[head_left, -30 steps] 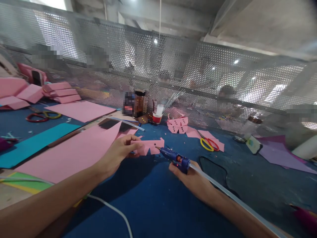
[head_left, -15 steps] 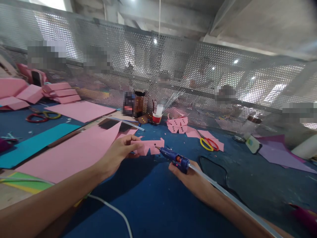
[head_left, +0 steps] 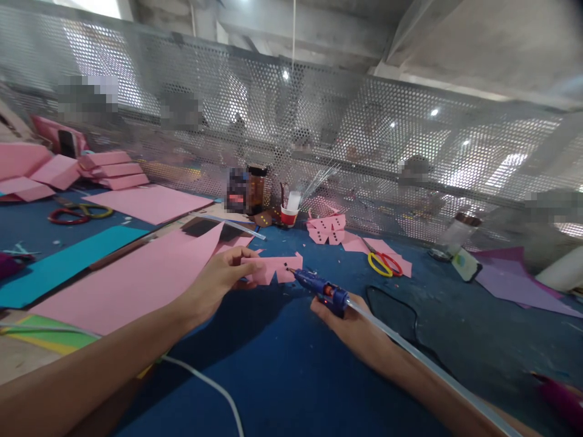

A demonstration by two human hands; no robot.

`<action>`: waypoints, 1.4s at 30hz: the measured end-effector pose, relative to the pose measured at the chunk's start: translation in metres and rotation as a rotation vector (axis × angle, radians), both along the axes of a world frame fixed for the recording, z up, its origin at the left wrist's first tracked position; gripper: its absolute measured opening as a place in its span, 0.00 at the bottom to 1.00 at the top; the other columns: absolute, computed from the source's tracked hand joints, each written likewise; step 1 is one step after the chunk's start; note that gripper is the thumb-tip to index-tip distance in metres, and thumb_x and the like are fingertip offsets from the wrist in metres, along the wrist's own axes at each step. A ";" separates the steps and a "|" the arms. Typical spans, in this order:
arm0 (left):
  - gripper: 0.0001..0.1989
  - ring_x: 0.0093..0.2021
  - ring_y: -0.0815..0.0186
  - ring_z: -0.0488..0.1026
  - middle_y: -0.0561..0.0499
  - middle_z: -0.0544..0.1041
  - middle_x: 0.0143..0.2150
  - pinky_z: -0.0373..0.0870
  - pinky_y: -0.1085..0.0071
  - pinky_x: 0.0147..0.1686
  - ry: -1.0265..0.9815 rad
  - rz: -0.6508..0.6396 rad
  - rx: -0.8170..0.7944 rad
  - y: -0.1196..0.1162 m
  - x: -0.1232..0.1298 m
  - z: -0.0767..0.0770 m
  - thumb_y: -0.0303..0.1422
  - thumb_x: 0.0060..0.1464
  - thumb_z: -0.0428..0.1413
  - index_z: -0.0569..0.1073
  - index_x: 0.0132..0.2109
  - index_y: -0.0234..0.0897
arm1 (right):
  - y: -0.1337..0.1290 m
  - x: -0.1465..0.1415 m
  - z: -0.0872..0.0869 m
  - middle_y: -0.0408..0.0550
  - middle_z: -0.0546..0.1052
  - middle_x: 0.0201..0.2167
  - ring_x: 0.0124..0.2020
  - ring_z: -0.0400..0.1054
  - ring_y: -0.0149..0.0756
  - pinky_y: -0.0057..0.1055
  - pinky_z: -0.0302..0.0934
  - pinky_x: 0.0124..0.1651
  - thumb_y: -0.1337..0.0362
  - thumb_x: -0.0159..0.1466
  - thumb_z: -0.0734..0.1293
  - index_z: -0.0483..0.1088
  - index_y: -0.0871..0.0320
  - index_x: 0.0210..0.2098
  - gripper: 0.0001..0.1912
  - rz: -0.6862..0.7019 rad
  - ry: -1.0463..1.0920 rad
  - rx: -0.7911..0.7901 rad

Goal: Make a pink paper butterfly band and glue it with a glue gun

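Between its thumb and fingers my left hand (head_left: 234, 271) pinches a pink paper cutout (head_left: 272, 267), which has a notch in its lower edge and small dark marks near its right end. My right hand (head_left: 346, 318) is wrapped round a blue glue gun (head_left: 321, 288). The gun's nozzle points left at the marked end of the cutout; whether it touches the paper I cannot tell. A long clear glue stick (head_left: 401, 341) runs out of the gun's back along my right forearm. A small red light glows on the gun.
Behind my hands stand a pink butterfly-shaped cutout (head_left: 327, 229) with dark dots and a red-and-white cup (head_left: 288, 215). Yellow-and-red scissors (head_left: 385, 264) lie to the right. Pink sheets (head_left: 132, 276) and a teal strip (head_left: 68, 264) cover the left. A perforated metal screen (head_left: 364, 133) bounds the back.
The glue gun's tip has shifted very slightly right and down from the dark marks on the pink cutout. Both hands keep the same hold.
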State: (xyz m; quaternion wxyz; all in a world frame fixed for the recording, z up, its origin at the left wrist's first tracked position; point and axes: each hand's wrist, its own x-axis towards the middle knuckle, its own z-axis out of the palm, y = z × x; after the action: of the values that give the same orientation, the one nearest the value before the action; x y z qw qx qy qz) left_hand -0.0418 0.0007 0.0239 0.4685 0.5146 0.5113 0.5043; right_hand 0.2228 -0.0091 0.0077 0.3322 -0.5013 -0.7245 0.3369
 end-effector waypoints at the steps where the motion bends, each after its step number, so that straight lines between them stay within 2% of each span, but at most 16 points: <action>1: 0.10 0.37 0.65 0.74 0.54 0.75 0.34 0.71 0.71 0.35 -0.001 -0.001 -0.002 0.000 0.000 0.000 0.39 0.49 0.62 0.72 0.35 0.39 | 0.000 0.000 0.000 0.42 0.71 0.24 0.25 0.62 0.31 0.25 0.55 0.25 0.50 0.61 0.67 0.72 0.58 0.32 0.16 0.004 0.004 -0.004; 9: 0.10 0.37 0.65 0.73 0.52 0.74 0.35 0.72 0.72 0.34 -0.001 -0.007 0.021 0.001 -0.002 -0.003 0.39 0.51 0.61 0.73 0.35 0.38 | -0.003 -0.001 0.005 0.42 0.69 0.24 0.26 0.61 0.30 0.25 0.56 0.26 0.52 0.61 0.67 0.71 0.58 0.31 0.14 0.003 -0.010 -0.007; 13: 0.10 0.37 0.65 0.74 0.52 0.74 0.35 0.72 0.71 0.34 -0.008 0.001 0.005 0.000 -0.001 -0.002 0.39 0.51 0.62 0.73 0.37 0.38 | -0.003 0.000 0.002 0.41 0.68 0.25 0.26 0.60 0.30 0.24 0.56 0.26 0.52 0.62 0.66 0.71 0.58 0.31 0.15 0.044 -0.001 -0.018; 23: 0.11 0.37 0.65 0.74 0.52 0.75 0.35 0.72 0.72 0.35 0.001 -0.020 0.002 -0.001 0.001 0.000 0.39 0.52 0.61 0.72 0.36 0.37 | 0.000 0.001 -0.007 0.43 0.71 0.27 0.27 0.61 0.30 0.24 0.59 0.28 0.51 0.61 0.67 0.72 0.59 0.33 0.16 0.049 0.039 -0.020; 30: 0.11 0.37 0.64 0.74 0.52 0.75 0.34 0.72 0.71 0.36 0.003 -0.019 -0.006 0.000 0.000 -0.001 0.39 0.52 0.61 0.72 0.37 0.37 | -0.002 -0.002 0.001 0.41 0.68 0.23 0.25 0.59 0.28 0.23 0.55 0.25 0.53 0.61 0.67 0.72 0.59 0.31 0.15 0.036 0.013 -0.009; 42: 0.11 0.37 0.65 0.74 0.52 0.75 0.34 0.72 0.71 0.36 -0.005 -0.018 -0.003 0.002 -0.002 -0.001 0.40 0.52 0.62 0.72 0.36 0.37 | -0.003 -0.002 0.007 0.40 0.66 0.23 0.24 0.58 0.28 0.23 0.54 0.25 0.52 0.61 0.67 0.71 0.60 0.32 0.16 0.012 0.024 -0.047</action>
State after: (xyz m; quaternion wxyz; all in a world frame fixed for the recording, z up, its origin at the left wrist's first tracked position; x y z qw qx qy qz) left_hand -0.0433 0.0029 0.0227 0.4750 0.5171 0.5064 0.5005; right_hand 0.2208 -0.0125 0.0147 0.3271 -0.5004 -0.7153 0.3618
